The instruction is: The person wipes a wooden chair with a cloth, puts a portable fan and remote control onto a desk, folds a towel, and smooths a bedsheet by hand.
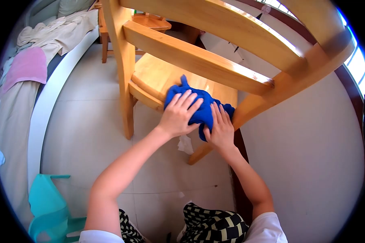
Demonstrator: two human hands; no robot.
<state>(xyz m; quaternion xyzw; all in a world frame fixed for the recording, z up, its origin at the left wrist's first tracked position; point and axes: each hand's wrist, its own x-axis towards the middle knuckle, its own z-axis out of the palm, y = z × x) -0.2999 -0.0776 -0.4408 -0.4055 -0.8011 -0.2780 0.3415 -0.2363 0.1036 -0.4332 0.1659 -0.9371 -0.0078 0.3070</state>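
Left hand (179, 115) is laid on the cloth (205, 108), fingers slightly spread; the right hand (222, 130) is laid on its right part, fingers closer together. The cloth is bunched over the near right edge of the seat (152, 75) of the chair (198, 57).

Blue cloth (205, 110); crumpled on chair seat (156, 76)

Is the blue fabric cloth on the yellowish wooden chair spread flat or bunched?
Bunched: the blue cloth shows thick folds, a narrow end sticking out.
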